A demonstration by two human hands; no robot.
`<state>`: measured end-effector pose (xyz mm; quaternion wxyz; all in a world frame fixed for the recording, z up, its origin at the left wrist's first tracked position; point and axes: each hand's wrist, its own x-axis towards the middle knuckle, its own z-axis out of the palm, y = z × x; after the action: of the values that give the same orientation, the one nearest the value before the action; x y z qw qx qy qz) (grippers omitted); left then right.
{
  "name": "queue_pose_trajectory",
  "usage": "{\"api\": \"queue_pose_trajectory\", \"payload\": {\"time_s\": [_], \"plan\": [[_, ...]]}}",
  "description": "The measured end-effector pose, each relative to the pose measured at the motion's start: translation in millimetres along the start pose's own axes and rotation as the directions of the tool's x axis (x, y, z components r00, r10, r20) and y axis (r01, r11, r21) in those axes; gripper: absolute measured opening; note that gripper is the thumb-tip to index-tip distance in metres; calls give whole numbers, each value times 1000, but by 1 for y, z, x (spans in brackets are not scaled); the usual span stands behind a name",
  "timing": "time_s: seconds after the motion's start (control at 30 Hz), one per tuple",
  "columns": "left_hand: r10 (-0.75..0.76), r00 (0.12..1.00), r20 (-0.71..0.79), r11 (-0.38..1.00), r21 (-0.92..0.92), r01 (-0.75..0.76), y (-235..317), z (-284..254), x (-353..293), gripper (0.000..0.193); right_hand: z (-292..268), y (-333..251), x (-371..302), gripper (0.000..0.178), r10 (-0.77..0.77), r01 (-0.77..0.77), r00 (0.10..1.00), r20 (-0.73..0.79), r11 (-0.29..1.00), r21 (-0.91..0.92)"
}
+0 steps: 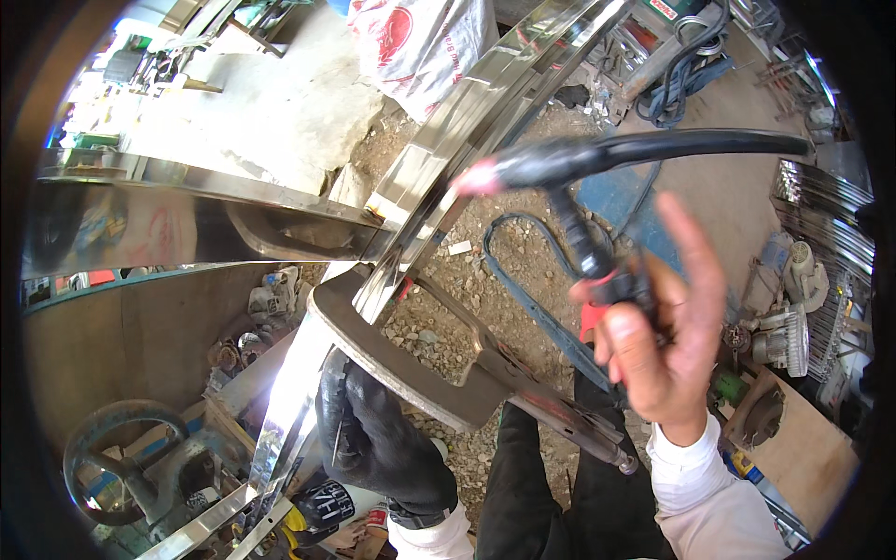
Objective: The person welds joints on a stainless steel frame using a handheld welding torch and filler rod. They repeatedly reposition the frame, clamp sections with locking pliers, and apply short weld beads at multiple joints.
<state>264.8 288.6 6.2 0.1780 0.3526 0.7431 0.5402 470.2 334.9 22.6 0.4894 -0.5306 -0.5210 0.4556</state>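
Observation:
My bare right hand [667,355] grips a welding torch [551,168] by its red and black handle, the index finger stretched out. The torch's pink nozzle points left, over the shiny metal tubes, and its long black back cap points right. My left hand [392,439], in a black glove, is closed beside the lower metal tube [289,401]; a thin thing shows along its fingers, too small to name. Above that hand a large grey metal clamp [401,364] sits against the joint where the horizontal tube [187,224] meets the diagonal tube [495,103].
A dark cable [532,299] loops over the gravel under the torch. A white sack [425,47] lies at the top. Lower left stands a handwheel [121,457]. Metal parts [784,336] and a wooden board [793,448] are at the right.

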Motion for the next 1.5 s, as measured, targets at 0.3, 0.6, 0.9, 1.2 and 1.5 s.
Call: {"api": "queue_pose_trajectory", "payload": {"time_s": [0.3, 0.6, 0.9, 1.2, 1.5], "plan": [[-94, 994, -50, 995, -49, 91, -3, 0, -4, 35, 4, 26, 9, 64, -294, 316, 901, 319, 948, -20], [-90, 995, -32, 992, -95, 87, 3, 2, -3, 32, 5, 12, 7, 62, -330, 411, 890, 316, 879, -241], [155, 976, -153, 987, 67, -146, -22, 1, 0, 33, 8, -3, 5, 56, -252, 367, 893, 374, 888, -278], [17, 1000, -7, 993, 115, -16, -3, 1, -3, 30, 6, 19, 2, 68, -378, 434, 863, 335, 894, -109], [38, 999, 39, 976, 212, -46, 3, 3, -2, 29, 10, 19, 0, 63, -348, 398, 884, 313, 911, -108]]}}
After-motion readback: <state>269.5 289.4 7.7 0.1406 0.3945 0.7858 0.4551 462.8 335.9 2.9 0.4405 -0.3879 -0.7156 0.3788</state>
